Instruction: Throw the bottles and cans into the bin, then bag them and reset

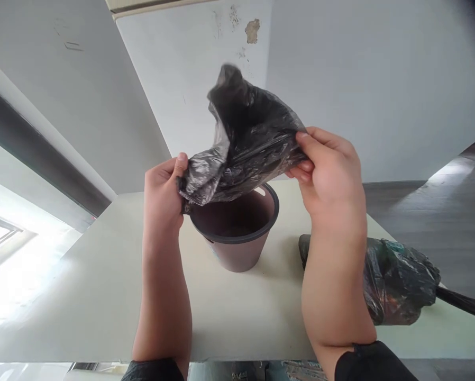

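A crumpled black plastic bag (243, 143) is held up between both hands, just above a dark brown plastic pot (237, 233). My left hand (164, 193) pinches the bag's lower left edge with thumb and fingers closed. My right hand (327, 166) grips the bag's right edge, fingers pressed together on the film. The bag billows upward in the middle and hides the pot's far rim. The pot stands upright on a pale table (102, 296), and its inside looks dark.
A second black bag (396, 283), bulging and tied, lies on the table at the right, partly behind my right forearm, with a dark tail (463, 301) trailing off the edge. A white wall stands behind the table. Grey floor shows at right.
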Motion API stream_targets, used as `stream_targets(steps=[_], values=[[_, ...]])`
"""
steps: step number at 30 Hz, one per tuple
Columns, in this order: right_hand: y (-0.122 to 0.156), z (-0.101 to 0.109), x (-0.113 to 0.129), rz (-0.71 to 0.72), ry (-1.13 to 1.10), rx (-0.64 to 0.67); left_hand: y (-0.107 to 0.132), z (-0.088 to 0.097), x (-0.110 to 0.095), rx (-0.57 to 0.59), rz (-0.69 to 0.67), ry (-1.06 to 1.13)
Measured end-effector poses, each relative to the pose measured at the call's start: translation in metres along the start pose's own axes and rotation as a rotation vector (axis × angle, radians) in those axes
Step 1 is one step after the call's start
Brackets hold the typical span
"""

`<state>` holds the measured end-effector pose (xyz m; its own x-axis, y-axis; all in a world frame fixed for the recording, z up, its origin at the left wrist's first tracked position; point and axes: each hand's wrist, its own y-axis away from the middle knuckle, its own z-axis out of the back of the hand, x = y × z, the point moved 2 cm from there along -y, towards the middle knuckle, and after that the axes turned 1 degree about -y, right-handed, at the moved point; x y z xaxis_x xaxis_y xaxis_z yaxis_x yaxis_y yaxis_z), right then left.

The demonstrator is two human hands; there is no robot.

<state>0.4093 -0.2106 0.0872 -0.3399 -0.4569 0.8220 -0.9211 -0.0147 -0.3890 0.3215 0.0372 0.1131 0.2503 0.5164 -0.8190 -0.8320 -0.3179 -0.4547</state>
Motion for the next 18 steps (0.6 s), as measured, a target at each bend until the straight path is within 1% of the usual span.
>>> stream_targets(steps=[3, 5, 6, 7, 9, 11, 12, 14, 16, 18], values=[[0.0, -0.007, -0.003, 0.028, -0.03, -0.063, 0.001, 0.004, -0.005, -0.1, 0.007, -0.037], [0.003, -0.013, -0.004, 0.005, -0.066, -0.036, 0.006, 0.001, -0.015, -0.1, 0.015, -0.057], [0.004, -0.016, -0.005, -0.016, -0.08, -0.007, 0.009, -0.001, -0.021, -0.072, 0.01, -0.044], [0.005, -0.019, -0.005, -0.035, -0.088, 0.021, 0.012, -0.004, -0.027, -0.018, 0.003, -0.021], [0.008, -0.023, -0.007, -0.049, -0.096, 0.064, 0.018, -0.009, -0.037, 0.134, -0.013, 0.006], [0.009, -0.025, -0.008, -0.04, -0.154, 0.065, 0.021, -0.012, -0.043, 0.254, -0.011, -0.042], [0.009, -0.025, -0.008, -0.035, -0.21, 0.049, 0.022, -0.011, -0.045, 0.278, -0.001, -0.092], [0.007, -0.024, -0.01, -0.027, -0.334, -0.004, 0.022, -0.009, -0.045, 0.266, 0.019, -0.179], [0.005, -0.021, -0.012, -0.034, -0.42, -0.058, 0.02, -0.006, -0.042, 0.249, 0.028, -0.212], [0.002, -0.017, -0.016, -0.056, -0.445, -0.103, 0.017, -0.003, -0.037, 0.237, 0.018, -0.206]])
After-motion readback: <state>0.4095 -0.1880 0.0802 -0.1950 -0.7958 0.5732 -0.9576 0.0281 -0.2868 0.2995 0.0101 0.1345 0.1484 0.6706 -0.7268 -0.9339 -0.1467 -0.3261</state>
